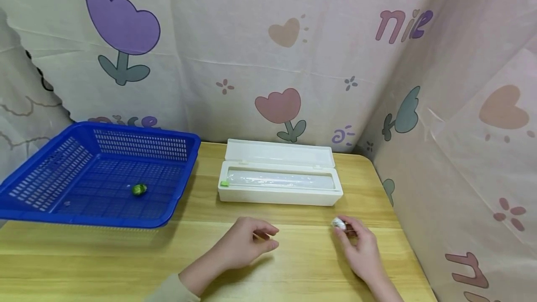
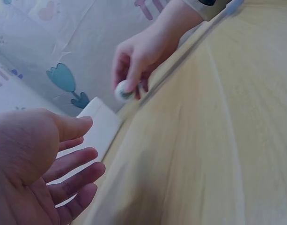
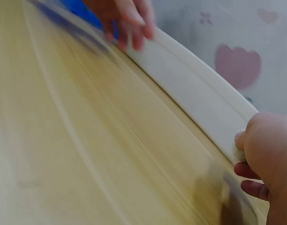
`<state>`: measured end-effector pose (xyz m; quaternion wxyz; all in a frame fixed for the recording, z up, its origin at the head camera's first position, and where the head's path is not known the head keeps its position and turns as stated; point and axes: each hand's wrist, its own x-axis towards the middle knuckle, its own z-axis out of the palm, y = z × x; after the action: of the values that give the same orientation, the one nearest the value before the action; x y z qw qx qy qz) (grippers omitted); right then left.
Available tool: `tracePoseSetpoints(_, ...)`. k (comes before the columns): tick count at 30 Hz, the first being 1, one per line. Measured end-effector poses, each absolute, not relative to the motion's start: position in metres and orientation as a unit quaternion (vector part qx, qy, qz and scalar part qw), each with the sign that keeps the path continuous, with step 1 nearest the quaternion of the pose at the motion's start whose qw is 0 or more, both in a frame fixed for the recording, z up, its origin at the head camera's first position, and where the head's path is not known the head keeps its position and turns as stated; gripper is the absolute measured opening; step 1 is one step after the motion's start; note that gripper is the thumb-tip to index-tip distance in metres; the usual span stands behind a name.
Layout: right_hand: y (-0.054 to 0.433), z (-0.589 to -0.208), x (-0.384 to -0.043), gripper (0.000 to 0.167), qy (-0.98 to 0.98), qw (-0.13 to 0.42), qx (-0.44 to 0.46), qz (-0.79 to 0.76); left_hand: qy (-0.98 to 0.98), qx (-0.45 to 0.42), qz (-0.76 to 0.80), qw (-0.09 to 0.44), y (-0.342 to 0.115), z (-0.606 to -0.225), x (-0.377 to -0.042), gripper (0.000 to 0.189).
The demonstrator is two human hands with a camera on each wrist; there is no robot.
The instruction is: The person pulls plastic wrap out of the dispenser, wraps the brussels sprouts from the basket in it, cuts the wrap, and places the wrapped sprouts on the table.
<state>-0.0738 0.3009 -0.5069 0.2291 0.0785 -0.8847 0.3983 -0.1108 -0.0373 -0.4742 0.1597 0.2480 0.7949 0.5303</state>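
Note:
My right hand (image 1: pixel 364 251) pinches a small, round, whitish thing (image 1: pixel 337 223) between thumb and fingertips, in front of the right end of the white box. In the left wrist view the whitish thing (image 2: pixel 123 90) shows a greenish patch; its exact kind I cannot tell. Over the table, my left hand (image 1: pixel 247 245) holds nothing, its fingers loosely bent and thumb apart. The white film dispenser box (image 1: pixel 278 197) stands behind both hands with its lid (image 1: pixel 278 153) raised at the back. Inside lies a roll of clear plastic film (image 1: pixel 281 180).
At the left stands a blue plastic basket (image 1: pixel 184 195) with slotted walls, holding a small round green item (image 1: pixel 139 189). A green slider (image 1: pixel 224 183) sits at the box's left end. Patterned cloth (image 1: pixel 218 22) hangs behind the wooden table (image 1: pixel 302 255) and along its right side.

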Motion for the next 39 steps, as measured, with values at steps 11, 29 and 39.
tracePoseSetpoints(11, 0.366, -0.508, -0.078, 0.028, -0.906, 0.252, -0.091, 0.329, 0.802, 0.242, 0.527, 0.139, -0.054, -0.469, -0.113, 0.029)
tracePoseSetpoints(29, 0.386, -0.518, -0.084, 0.026, -0.901, 0.293, -0.145, 0.286, 0.804, 0.239, 0.526, 0.140, -0.060, -0.468, -0.112, 0.028)
tracePoseSetpoints(39, 0.390, -0.517, -0.080, 0.034, -0.887, 0.271, -0.155, 0.340, 0.808, 0.247, 0.517, 0.136, -0.064, -0.467, -0.112, 0.028)
